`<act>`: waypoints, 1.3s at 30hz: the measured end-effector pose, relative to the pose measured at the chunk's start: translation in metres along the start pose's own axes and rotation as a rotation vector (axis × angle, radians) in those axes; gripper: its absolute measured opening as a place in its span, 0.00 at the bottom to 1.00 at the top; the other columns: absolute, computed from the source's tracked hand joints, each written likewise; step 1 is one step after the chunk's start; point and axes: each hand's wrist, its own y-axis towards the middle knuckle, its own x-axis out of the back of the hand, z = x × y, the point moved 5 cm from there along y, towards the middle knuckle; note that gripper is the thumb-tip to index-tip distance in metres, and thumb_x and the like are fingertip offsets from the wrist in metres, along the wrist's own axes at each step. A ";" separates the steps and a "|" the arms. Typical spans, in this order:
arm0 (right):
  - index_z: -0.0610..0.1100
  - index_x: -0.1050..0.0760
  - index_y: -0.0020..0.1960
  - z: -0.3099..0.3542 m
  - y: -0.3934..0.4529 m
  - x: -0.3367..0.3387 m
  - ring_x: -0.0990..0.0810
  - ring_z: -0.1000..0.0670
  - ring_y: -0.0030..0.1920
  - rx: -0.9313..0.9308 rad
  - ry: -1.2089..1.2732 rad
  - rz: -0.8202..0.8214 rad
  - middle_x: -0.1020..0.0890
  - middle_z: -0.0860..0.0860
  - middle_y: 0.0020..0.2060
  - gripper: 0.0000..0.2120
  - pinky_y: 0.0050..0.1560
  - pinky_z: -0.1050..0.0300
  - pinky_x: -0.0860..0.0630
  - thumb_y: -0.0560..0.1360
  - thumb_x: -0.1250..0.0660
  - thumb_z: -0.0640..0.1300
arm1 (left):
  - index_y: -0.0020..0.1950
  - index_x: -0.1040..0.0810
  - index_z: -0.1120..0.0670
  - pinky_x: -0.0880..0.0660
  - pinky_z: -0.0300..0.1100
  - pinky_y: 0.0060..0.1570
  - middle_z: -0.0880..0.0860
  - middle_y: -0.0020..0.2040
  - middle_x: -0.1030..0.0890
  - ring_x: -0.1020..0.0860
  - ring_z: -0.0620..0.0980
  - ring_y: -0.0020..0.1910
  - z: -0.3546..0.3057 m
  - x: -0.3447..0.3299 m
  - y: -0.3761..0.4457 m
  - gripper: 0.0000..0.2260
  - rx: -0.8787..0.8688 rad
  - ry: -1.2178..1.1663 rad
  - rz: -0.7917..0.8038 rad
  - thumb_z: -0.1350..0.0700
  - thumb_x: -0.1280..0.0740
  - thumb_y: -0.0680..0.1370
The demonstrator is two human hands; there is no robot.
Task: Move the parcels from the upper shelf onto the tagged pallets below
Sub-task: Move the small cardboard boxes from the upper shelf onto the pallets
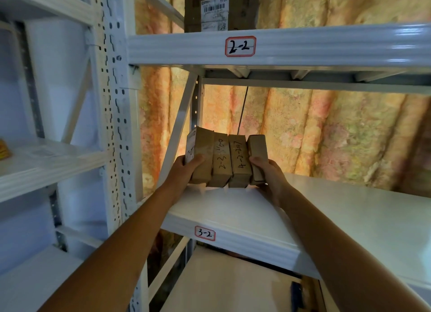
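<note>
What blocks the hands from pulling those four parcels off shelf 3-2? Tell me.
Nothing visible. The left hand and right hand already clamp the row of parcels from both sides, and the shelf in front is bare.

The large cardboard box (219, 8) on the shelf tagged 2-2 (240, 46) is cut off by the top edge, its shipping label (214, 13) too blurred to read. The right hand (268, 178) hides the rightmost parcel's (257, 153) lower end.

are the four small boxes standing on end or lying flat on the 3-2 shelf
On end, side by side in a row, bottoms at the shelf. The left hand and right hand squeeze the row's outer ends. Whether they are lifted clear: cannot tell.
</note>
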 end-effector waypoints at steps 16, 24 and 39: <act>0.43 0.25 0.69 0.031 -0.037 -0.024 0.17 0.45 0.54 0.193 0.120 -0.054 0.16 0.43 0.57 0.23 0.52 0.51 0.19 0.79 0.31 0.54 | 0.69 0.31 0.42 0.16 0.47 0.51 0.49 0.62 0.19 0.15 0.46 0.56 -0.037 -0.002 -0.043 0.34 -0.327 -0.073 -0.160 0.36 0.23 0.67; 0.50 0.35 0.70 0.043 -0.116 -0.019 0.15 0.56 0.52 0.557 -0.323 -0.231 0.19 0.51 0.56 0.44 0.40 0.60 0.16 0.63 0.16 0.54 | 0.65 0.28 0.39 0.16 0.41 0.43 0.45 0.57 0.18 0.14 0.43 0.52 -0.063 -0.053 -0.089 0.27 -0.385 -0.179 -0.173 0.44 0.20 0.70; 0.52 0.34 0.74 0.109 -0.297 0.142 0.15 0.48 0.57 0.549 -0.174 -0.268 0.18 0.45 0.61 0.20 0.52 0.47 0.15 0.84 0.36 0.42 | 0.66 0.29 0.39 0.17 0.40 0.43 0.45 0.60 0.18 0.14 0.43 0.53 -0.102 -0.227 -0.257 0.27 -0.315 -0.356 0.078 0.44 0.21 0.72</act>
